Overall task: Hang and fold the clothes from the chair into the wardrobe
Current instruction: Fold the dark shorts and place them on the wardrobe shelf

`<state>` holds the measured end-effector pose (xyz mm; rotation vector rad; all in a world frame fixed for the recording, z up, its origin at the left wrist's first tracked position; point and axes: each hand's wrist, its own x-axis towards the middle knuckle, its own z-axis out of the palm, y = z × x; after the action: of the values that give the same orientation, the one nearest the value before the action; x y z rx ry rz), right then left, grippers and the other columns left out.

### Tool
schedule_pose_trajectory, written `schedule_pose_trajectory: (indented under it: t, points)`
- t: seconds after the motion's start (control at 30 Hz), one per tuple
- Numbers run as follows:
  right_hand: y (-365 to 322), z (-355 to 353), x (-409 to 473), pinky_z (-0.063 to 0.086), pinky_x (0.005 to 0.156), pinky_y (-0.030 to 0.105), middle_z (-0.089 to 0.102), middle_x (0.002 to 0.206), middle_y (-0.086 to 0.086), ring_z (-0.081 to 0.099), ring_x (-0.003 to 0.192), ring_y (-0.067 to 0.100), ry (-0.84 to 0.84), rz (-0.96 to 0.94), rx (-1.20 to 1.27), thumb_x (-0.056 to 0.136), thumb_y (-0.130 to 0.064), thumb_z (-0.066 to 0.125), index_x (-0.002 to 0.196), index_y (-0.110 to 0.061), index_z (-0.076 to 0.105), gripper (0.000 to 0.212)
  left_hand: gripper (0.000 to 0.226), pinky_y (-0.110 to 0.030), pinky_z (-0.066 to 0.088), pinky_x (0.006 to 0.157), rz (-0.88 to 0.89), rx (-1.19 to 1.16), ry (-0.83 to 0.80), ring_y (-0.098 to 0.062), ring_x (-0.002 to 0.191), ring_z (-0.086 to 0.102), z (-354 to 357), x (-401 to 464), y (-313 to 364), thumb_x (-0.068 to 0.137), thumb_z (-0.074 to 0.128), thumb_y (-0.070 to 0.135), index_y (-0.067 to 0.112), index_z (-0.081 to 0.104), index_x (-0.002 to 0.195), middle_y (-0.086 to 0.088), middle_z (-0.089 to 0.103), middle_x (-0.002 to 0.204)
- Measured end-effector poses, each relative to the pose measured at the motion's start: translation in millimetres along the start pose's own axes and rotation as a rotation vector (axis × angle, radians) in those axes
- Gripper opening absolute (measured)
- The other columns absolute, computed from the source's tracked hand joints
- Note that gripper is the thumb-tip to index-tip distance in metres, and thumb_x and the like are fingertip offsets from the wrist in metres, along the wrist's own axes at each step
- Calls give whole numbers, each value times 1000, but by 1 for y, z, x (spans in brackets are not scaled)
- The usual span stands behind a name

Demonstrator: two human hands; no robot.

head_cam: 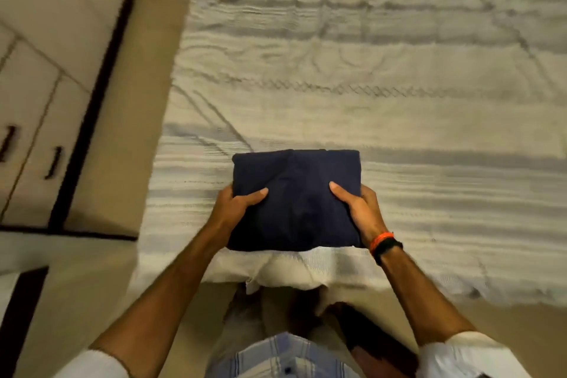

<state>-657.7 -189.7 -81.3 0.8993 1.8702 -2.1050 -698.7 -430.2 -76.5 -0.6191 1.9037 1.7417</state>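
Observation:
A dark navy garment (296,193), folded into a neat rectangle, is near the front edge of the bed (399,101). My left hand (234,207) grips its left side, thumb on top and fingers hidden beneath. My right hand (357,204) grips its right side the same way, with an orange and a black band on that wrist. Whether the garment rests on the bed or is lifted just above it cannot be told.
The bed is covered by a pale striped, wrinkled spread. A cream wardrobe (36,120) with dark trim and dark door handles stands at the left, across a strip of beige floor (147,95). My legs stand against the bed's front edge.

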Motion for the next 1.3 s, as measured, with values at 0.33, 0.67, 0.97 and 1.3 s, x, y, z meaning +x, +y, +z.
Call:
schedule_pose_trajectory:
  t: [0.33,0.67,0.97,1.3]
  points:
    - [-18,204,-51,59,78,36,77,98,1,73,89,19,-574,-64,-363,83,-31,77,102,-16,73,24,50,-34,53,82,30,-394,595,-20,97,66,-173,-120,-57,76,83,25,13,64,120,0,69,109]
    - [44,438,-184,56,91,47,76,101,2,71,96,25,-988,-53,-589,79,-36,80,106,-14,71,36,51,-38,53,90,38,-638,983,-22,100,66,-358,-256,-146,73,85,28,13,66,117,0,71,108]
    - [91,639,-339,57,90,47,77,98,5,73,93,25,-1354,-88,-673,83,-32,77,105,-10,72,32,23,-31,51,74,81,-791,1299,-19,91,66,-518,-381,-192,77,81,24,20,65,93,2,71,98]
    - [103,865,-496,58,88,43,76,103,5,72,97,26,-1724,-134,-640,82,-25,78,109,-7,71,33,41,-34,56,74,153,-919,1632,-23,89,72,-690,-492,-182,74,83,28,11,68,108,-4,76,96]
